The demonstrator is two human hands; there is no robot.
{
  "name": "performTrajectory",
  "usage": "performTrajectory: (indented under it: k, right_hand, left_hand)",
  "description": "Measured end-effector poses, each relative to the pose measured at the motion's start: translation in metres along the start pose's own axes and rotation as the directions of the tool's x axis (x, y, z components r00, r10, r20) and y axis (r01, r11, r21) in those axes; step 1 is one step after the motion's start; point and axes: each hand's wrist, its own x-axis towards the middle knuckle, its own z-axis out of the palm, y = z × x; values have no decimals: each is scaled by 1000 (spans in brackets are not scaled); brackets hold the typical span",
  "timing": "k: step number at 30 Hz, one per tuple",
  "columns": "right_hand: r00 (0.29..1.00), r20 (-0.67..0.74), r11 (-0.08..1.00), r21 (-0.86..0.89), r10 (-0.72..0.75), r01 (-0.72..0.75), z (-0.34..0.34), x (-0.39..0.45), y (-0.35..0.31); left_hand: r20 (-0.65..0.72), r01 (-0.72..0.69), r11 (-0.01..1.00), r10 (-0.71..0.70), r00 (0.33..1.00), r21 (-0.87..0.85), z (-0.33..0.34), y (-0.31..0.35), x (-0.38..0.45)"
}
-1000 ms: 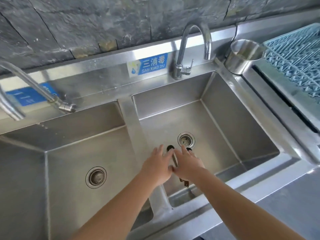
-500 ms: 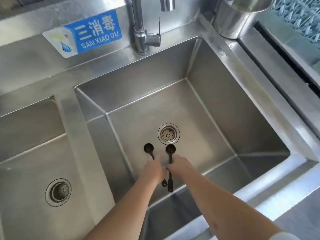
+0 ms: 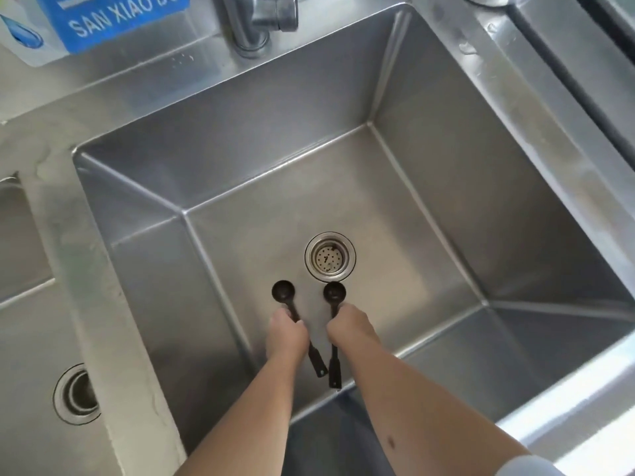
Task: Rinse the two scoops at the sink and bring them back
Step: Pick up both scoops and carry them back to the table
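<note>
Two small black scoops lie low in the right steel basin (image 3: 446,201), bowls pointing toward the drain (image 3: 330,256). My left hand (image 3: 286,334) is closed around the handle of the left scoop (image 3: 283,291). My right hand (image 3: 347,326) grips the handle of the right scoop (image 3: 334,292). Both handles stick out below my fists toward the near wall. The faucet base (image 3: 251,22) stands at the back rim; no water is running.
A second basin with its own drain (image 3: 76,395) lies to the left, past a steel divider (image 3: 79,269). A blue sign (image 3: 113,18) is stuck on the back ledge. The steel counter edge (image 3: 567,389) runs along the near right.
The two scoops and my hands have spread slightly apart, and both fists have closed on the handles. The view has moved closer and lower into the right basin.
</note>
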Motion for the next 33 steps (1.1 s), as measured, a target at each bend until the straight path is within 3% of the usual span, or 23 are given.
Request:
performTrajectory:
  k: [7,11,13,16,21,27,33]
  right_hand:
    - [990,-3,986,89,-142,141,-21,-18,-11]
    - [984,-48,876,450,-170,173,-46,-49,-27]
    - [973,-81,815,534,-216,226,-58,-70,-32]
    - [944,-184,758,563,-274,329,-72,-102,-33]
    - [877,-338,749,466,-341,471,-79,-153,-39]
    - [856,-371,793,363,-360,490,-76,-196,-42]
    - [857,-368,750,431,-362,502,-69,-222,-37]
  left_hand:
    - [96,-27,947,61,993,-321,-16,20,-7]
    - [52,-35,852,73,996,-522,-48,45,-36]
    - [21,-78,800,112,994,-595,-70,54,-55]
    - [50,-83,707,165,985,-703,-102,58,-83]
    - [72,-76,550,242,968,-832,-142,55,-126]
    - [114,-62,573,265,957,-817,-171,40,-157]
    - [132,-78,650,268,954,-756,-195,26,-176]
